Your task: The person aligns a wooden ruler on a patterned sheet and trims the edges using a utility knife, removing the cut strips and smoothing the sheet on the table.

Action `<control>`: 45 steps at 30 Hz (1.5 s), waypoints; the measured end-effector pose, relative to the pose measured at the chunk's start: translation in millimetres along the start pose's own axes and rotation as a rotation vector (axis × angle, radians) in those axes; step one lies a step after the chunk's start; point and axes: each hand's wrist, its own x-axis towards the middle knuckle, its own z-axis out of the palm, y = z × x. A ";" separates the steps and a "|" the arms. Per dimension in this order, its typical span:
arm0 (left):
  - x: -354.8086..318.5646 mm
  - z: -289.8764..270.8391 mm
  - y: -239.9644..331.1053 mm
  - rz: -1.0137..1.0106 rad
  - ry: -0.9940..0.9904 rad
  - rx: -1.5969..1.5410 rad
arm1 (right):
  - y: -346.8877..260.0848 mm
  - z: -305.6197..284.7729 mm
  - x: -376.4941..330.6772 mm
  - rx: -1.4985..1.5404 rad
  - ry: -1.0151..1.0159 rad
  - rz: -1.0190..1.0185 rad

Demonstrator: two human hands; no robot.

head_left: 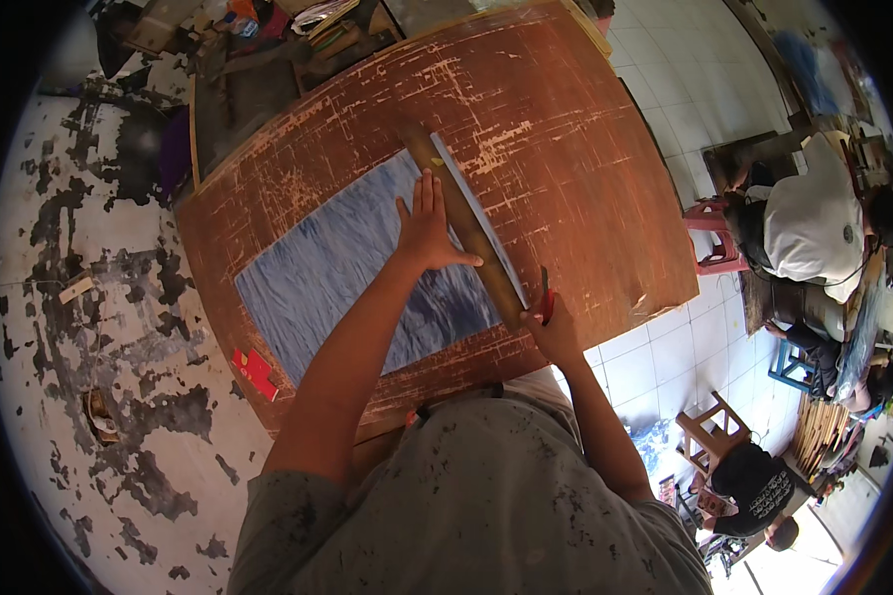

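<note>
Right hand [554, 327] seemingly gripping cutter [546, 295]

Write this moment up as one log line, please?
left hand: flat on wooden straightedge | right hand: grips red cutter at its near end | blue sheet on table

Wearing a grey short-sleeved shirt [486, 496] with many small dark specks and stains over the chest and shoulders, loose sleeves ending above the elbows, both forearms bare, left hand [429, 230] and right hand [556, 332] without gloves, rings or watch.
</note>
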 end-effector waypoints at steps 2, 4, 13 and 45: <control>-4.5 8.4 -5.4 0.028 0.055 -0.040 | -0.9 -0.7 -5.7 0.031 -0.027 -0.014; -5.4 11.2 -9.4 0.057 0.107 -0.079 | 1.5 1.0 -7.8 0.060 -0.065 0.052; 2.1 3.1 -1.3 0.015 0.043 -0.015 | 26.2 1.7 3.2 0.085 -0.064 -0.073; -1.6 -21.2 23.6 -0.104 -0.075 0.180 | -223.5 98.4 279.7 -0.805 -0.473 -0.457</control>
